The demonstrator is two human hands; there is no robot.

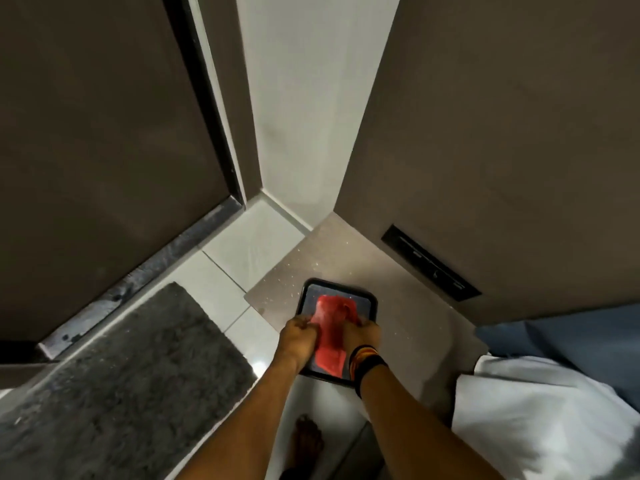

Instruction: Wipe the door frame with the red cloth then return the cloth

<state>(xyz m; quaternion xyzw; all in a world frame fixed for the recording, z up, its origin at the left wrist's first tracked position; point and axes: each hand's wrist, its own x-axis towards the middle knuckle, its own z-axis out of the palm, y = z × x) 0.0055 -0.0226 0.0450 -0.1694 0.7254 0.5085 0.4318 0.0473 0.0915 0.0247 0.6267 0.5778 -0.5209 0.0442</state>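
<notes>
The red cloth (pixel 330 332) lies stretched over a black tray (pixel 367 299) that sits on a beige ledge low in front of me. My left hand (pixel 299 336) grips the cloth's left edge and my right hand (pixel 360 336), with dark bands on the wrist, grips its right edge. Both hands are over the tray. The door frame (pixel 221 116), a dark strip with a pale edge, runs up beside the brown door (pixel 97 133) at the left.
A grey mat (pixel 114 386) lies on the white tiled floor before the door's dark threshold (pixel 138 275). A brown panel with a black slot (pixel 431 263) stands at the right. White and blue bedding (pixel 554 410) fills the lower right. My bare foot (pixel 306 441) stands below.
</notes>
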